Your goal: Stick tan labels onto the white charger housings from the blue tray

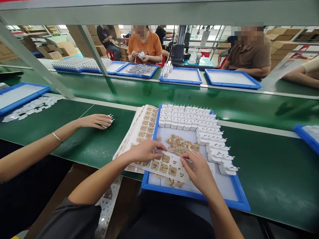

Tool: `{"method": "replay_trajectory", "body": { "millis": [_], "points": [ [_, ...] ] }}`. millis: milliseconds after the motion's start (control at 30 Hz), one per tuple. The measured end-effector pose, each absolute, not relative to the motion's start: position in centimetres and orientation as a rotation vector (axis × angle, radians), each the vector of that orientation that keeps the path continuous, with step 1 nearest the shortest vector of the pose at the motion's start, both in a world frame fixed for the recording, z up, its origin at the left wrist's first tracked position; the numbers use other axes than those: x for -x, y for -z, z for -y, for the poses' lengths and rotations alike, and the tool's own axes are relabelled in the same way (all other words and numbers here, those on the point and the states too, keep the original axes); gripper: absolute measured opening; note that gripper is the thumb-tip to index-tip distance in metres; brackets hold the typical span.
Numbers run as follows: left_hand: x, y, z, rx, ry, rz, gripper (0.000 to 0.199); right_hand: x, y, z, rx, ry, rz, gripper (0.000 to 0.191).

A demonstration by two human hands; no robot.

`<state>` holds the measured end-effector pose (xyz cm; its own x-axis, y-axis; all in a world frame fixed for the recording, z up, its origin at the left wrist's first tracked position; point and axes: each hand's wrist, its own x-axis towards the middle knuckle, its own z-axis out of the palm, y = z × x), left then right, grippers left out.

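My left hand (149,151) is at the upper edge of a white sticker sheet (159,166) with tan square stickers, thumb and fingers closed on it. At the sheet's right part, my right hand (195,166) pinches with thumb and forefinger; whether a sticker is between them is too small to tell. The sheet lies across a blue-rimmed tray (196,196). Inside the tray, a pile of tan scraps (183,144) lies beyond the sheet, and rows of white plug housings (188,116) with pins line the far and right sides.
More sticker sheets (147,124) are stacked left of the tray. A co-worker's hand (96,121) rests over a white plug part (109,123) at the left. White flat pieces (32,108) lie farther left. Across the green bench are blue trays (180,75) and seated people. A metal post (42,63) stands at the left.
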<state>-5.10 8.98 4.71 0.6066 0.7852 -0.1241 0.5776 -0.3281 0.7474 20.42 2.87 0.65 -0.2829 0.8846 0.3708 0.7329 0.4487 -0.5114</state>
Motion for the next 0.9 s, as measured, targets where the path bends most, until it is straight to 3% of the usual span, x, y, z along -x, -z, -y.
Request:
{"method": "replay_trajectory", "body": {
  "millis": [133, 300, 467, 733, 900],
  "points": [
    [3.9, -5.2, -9.2, -1.875, -0.273, -1.088, 0.035, -19.6, -1.8, -2.3, 1.247, -0.007, 2.094, 0.02],
    [3.8, -6.0, -9.5, -1.835, -0.235, -0.974, 0.042, -17.9, -2.2, -2.4, 1.08, 0.063, 2.171, 0.019],
    [3.9, -6.6, -9.6, -1.775, -0.173, -0.88, 0.051, -17.7, -1.8, -2.5, 1.079, 0.001, 2.187, 0.018],
    [3.0, -6.5, -9.6, -1.837, -0.125, -0.867, 0.047, -17.7, -1.9, -2.5, 0.97, -0.008, 2.222, 0.012],
    [3.5, -5.5, -10.9, -1.928, -0.064, -0.973, 0.042, -19.0, -1.5, -1.5, 0.892, -0.27, 2.078, 0.011]
  ]
}}
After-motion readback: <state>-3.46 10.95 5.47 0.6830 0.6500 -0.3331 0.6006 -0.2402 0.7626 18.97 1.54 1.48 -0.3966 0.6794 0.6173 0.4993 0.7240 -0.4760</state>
